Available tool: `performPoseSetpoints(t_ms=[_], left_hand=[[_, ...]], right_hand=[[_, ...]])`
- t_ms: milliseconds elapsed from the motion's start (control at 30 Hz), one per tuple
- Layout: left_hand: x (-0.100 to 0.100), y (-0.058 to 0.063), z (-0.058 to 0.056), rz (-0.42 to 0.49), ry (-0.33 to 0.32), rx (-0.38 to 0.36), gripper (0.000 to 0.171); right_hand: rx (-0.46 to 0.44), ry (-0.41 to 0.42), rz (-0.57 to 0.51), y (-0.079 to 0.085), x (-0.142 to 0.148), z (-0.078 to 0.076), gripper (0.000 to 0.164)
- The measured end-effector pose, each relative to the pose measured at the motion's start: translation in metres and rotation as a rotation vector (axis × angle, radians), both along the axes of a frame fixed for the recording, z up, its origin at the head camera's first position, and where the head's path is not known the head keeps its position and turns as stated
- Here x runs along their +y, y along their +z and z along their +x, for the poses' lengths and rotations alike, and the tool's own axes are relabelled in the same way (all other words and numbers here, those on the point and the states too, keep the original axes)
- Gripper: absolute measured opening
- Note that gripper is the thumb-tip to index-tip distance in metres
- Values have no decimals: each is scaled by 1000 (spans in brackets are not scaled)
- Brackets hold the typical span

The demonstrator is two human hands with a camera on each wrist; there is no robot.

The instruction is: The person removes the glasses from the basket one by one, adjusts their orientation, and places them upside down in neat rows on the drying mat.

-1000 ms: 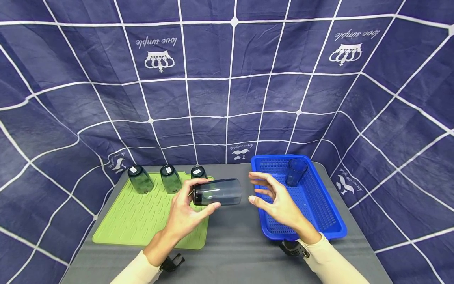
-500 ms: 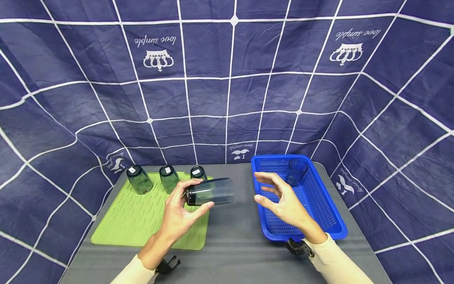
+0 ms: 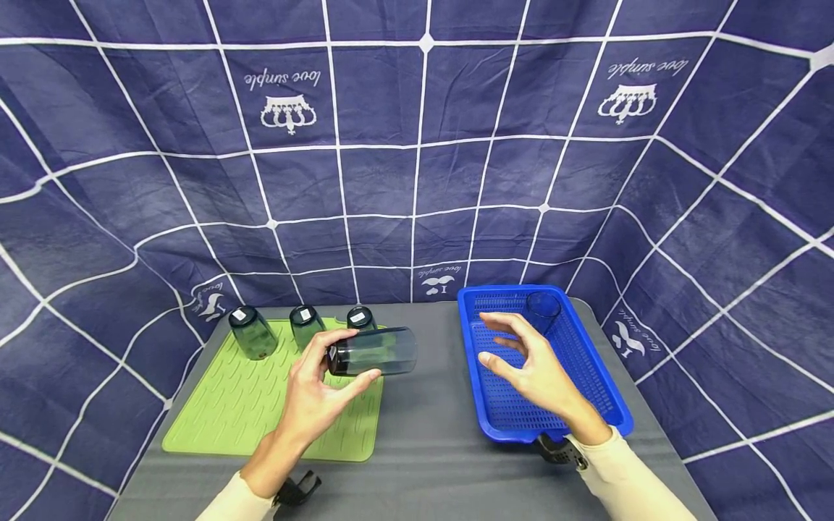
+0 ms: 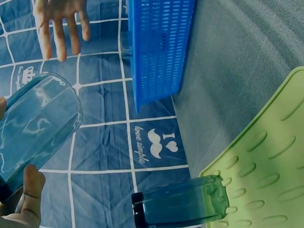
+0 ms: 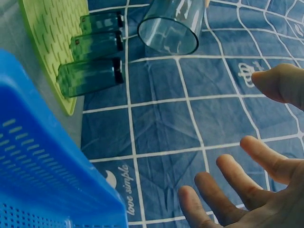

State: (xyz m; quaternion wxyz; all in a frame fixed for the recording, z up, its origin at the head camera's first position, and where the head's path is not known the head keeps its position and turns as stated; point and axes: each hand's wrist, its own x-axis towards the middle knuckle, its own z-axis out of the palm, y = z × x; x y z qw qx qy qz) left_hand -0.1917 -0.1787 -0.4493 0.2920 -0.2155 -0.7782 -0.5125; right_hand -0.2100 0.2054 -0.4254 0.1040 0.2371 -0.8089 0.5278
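Glass (image 3: pixel 383 352) lies sideways, aloft by mat's (image 3: pixel 247 412) right edge, further left than moments ago; left hand's (image 3: pixel 313 401) fingers pinch it. Right hand (image 3: pixel 536 370), fingers spread, drifts rightward above basket (image 3: pixel 474 376): carrying seems left-handed alone.

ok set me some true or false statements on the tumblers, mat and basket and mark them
1. The left hand holds a tinted tumbler sideways. True.
2. Three upside-down tumblers stand on the green mat. True.
3. The blue basket is right of the mat. True.
4. The basket contains three tumblers. False: one tumbler shows in it.
5. Both hands grip tumblers. False: the right hand grips nothing.
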Motion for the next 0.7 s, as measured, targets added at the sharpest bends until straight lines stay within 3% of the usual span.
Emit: performPoseSetpoints(t_ms=[167, 533, 700], left_hand=[[-4, 0, -1, 2, 24, 19, 78], [-16, 0, 0, 34, 37, -35, 87], [-22, 0, -1, 19, 62, -6, 89]], right_hand=[[21, -36, 19, 0, 8, -5, 61], [59, -102, 69, 0, 23, -11, 59], [66, -124, 79, 0, 30, -15, 59]])
